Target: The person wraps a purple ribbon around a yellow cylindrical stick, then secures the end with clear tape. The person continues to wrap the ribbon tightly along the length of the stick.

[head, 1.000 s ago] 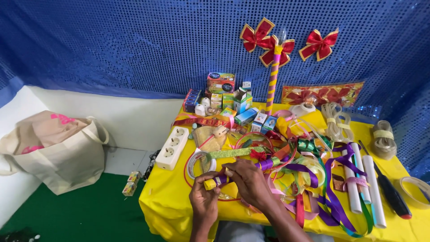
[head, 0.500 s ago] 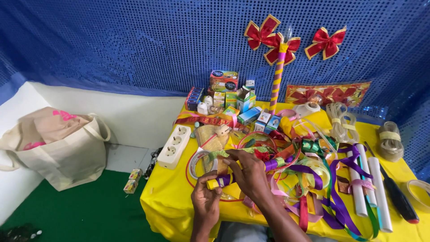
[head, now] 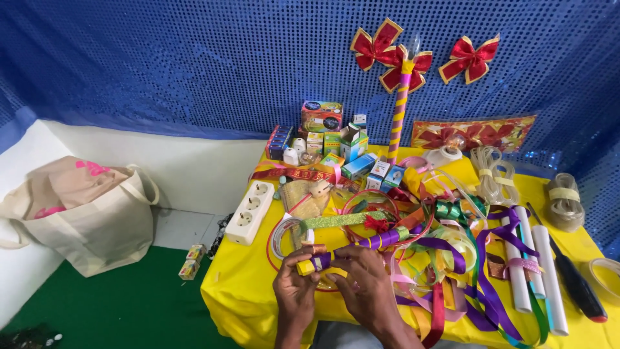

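Observation:
My left hand [head: 294, 289] grips the near end of a stick wrapped in purple and yellow ribbon [head: 361, 245], which lies across the yellow table [head: 239, 291]. My right hand [head: 363, 279] holds the same stick just to the right, fingers pinched on its wrapping. A heap of loose coloured ribbons [head: 445, 258] lies right beside my hands. A green glitter strip [head: 336, 221] rests just beyond the stick.
A white power strip [head: 248, 212] lies at the table's left edge. Small boxes [head: 329, 139] stand at the back, with a striped wand [head: 400, 106] and red bows [head: 468, 58] against the blue sequin backdrop. White tubes [head: 546, 271], a screwdriver [head: 571, 278] and tape rolls [head: 564, 200] lie right. A cloth bag [head: 77, 213] sits on the floor.
The view has shifted slightly. My hands have stayed on the wrapped stick, working along its near end; nothing else moved.

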